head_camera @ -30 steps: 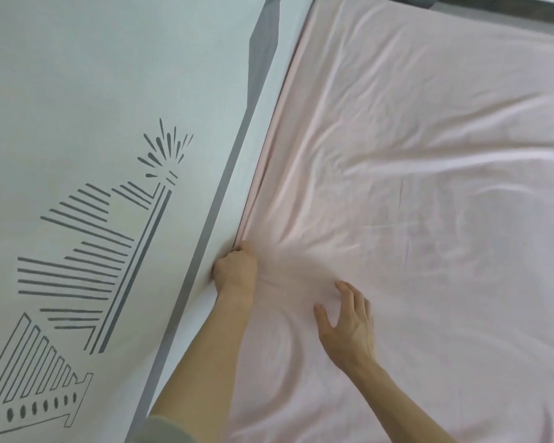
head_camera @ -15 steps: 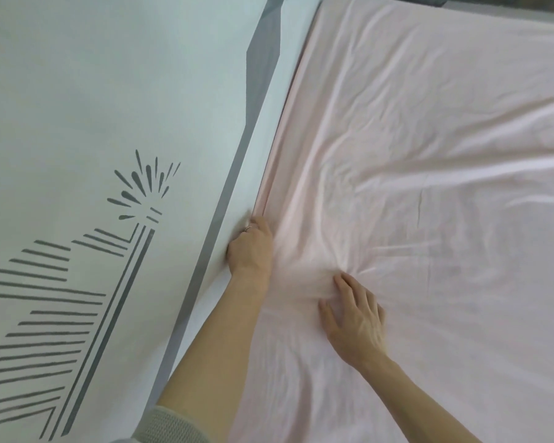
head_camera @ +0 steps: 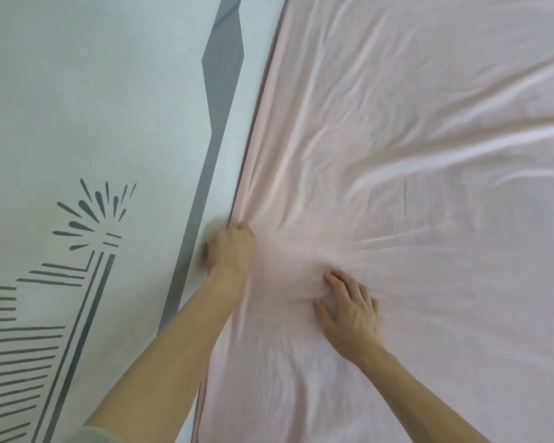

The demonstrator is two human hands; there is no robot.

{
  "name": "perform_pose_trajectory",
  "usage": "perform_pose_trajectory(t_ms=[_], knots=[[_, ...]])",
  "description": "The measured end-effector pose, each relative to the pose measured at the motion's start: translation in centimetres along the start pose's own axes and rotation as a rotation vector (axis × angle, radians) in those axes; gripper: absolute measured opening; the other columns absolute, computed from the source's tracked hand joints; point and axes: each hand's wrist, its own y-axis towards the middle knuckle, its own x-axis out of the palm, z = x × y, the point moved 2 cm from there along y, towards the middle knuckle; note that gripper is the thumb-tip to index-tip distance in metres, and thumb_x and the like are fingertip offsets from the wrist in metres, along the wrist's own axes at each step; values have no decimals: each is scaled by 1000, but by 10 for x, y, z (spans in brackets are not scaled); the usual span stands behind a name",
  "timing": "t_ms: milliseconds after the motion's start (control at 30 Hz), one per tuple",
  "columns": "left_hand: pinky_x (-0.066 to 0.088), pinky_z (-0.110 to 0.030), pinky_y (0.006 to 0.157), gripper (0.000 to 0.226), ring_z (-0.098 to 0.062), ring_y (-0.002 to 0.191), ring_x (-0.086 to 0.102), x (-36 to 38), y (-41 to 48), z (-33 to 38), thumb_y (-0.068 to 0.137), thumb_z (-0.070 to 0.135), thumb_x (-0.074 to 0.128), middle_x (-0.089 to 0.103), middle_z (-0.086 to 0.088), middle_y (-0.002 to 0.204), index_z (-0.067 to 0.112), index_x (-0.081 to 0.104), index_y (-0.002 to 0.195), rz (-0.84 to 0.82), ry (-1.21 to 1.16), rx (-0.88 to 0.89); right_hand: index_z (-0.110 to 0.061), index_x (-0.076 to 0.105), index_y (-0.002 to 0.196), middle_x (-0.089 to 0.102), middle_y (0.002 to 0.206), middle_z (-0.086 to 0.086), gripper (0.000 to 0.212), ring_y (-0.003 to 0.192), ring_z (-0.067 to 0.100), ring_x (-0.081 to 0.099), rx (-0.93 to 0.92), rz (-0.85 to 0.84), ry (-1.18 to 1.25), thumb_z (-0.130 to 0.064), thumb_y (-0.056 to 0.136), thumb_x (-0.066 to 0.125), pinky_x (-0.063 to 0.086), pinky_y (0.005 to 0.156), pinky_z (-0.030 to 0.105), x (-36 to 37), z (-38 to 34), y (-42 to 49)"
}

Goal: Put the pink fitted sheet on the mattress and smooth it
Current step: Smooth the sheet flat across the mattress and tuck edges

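Two hands are on the pink fitted sheet [head_camera: 429, 155]. Your left hand [head_camera: 231, 254] is curled in a fist around its edge, hard against the wall [head_camera: 77, 107]. Your right hand [head_camera: 349, 310] lies just beside it, fingers spread and bent, tips pressing the cloth. Creases fan out from both. The sheet stretches rightward, wrinkled, meeting the grey-patterned wall along its left edge.

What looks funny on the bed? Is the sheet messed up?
The pink sheet isn't smooth: creases fan out from where the left hand grips its edge by the wall and the right hand presses it. Nothing looks spilled.
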Motion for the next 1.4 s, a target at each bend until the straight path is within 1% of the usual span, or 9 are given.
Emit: perform_pose_trajectory(t_ms=[133,267,400,567,767,933,1100,1200,1400], knots=[[55,-32,71,38,-24,99,70,8,8,10,92,-3,41,71,-7,110,2,46,128,-24,-20,69,-30,43,145,36,152,-16,54,137,11,33,-13,13,6,-49,95,53,29,107,31,1,8,-1],[47,-19,50,51,-8,60,70,24,7,20,72,5,48,72,4,68,14,64,118,-26,22,-6,-28,43,146,34,154,-16,63,135,9,35,-90,17,17,-58,91,37,29,110,30,1,19,-6],[53,-31,71,40,-24,97,71,35,19,36,93,-4,36,72,-10,110,2,52,130,-96,-179,-57,-26,42,148,34,156,-15,64,136,10,38,-140,24,18,-56,92,37,35,110,34,6,29,-10],[53,-39,80,32,-30,108,65,43,13,41,96,-3,37,63,-14,122,2,55,123,-100,-443,-227,-28,41,148,33,156,-15,63,136,11,40,-117,38,31,-55,91,40,37,107,36,7,26,-9],[35,-43,99,35,-42,120,47,41,1,59,100,15,33,51,-28,130,-3,49,126,-33,-1168,-565,-30,37,150,28,158,-16,69,139,10,35,-101,3,9,-60,88,35,30,111,34,7,25,-9],[34,-39,105,61,-35,129,46,26,6,38,101,50,24,51,-17,140,8,51,137,-208,-1408,-516,-30,34,151,25,159,-17,73,140,9,31,-93,-23,20,-62,85,34,27,114,33,4,20,-9],[33,-34,105,72,-29,133,44,23,4,31,96,64,29,48,-10,146,11,51,139,-270,-1699,-453,-31,34,150,24,159,-18,77,140,9,31,-66,-38,36,-64,81,34,25,113,31,2,14,-11],[29,-36,111,83,-29,137,40,27,9,34,93,72,24,44,-12,150,12,43,146,-341,-1652,-410,-31,35,149,25,158,-19,76,138,9,32,-61,-33,27,-64,81,35,26,111,30,1,13,-10],[44,-45,90,63,-40,115,56,37,6,44,99,58,28,56,-21,127,6,43,131,-85,-1243,-571,-31,35,149,27,157,-18,75,138,9,33,-80,-25,0,-64,82,37,29,112,33,3,15,-9]])
